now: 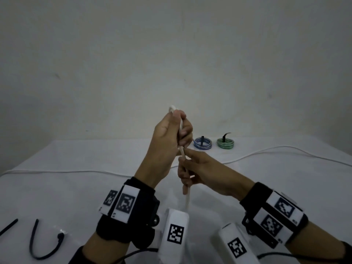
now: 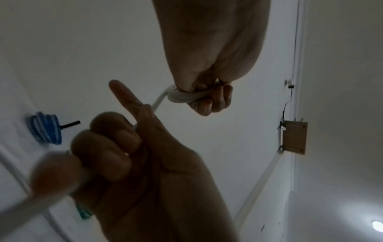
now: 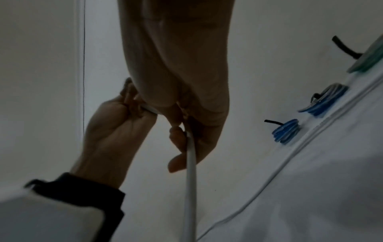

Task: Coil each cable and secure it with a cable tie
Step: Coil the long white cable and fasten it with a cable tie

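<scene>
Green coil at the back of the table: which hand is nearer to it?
Right. The right hand sits lower, just left of the green coil; the left hand is raised higher and farther left.

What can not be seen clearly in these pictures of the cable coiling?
- Loop count of the white cable: the left hand covers the coil in every view.
- Cable's ends: cut off by the side edges of the head view.
- One black cable tie: cut off by the head view's left edge.
- Right hand little finger: blurred, left wrist view.
</scene>
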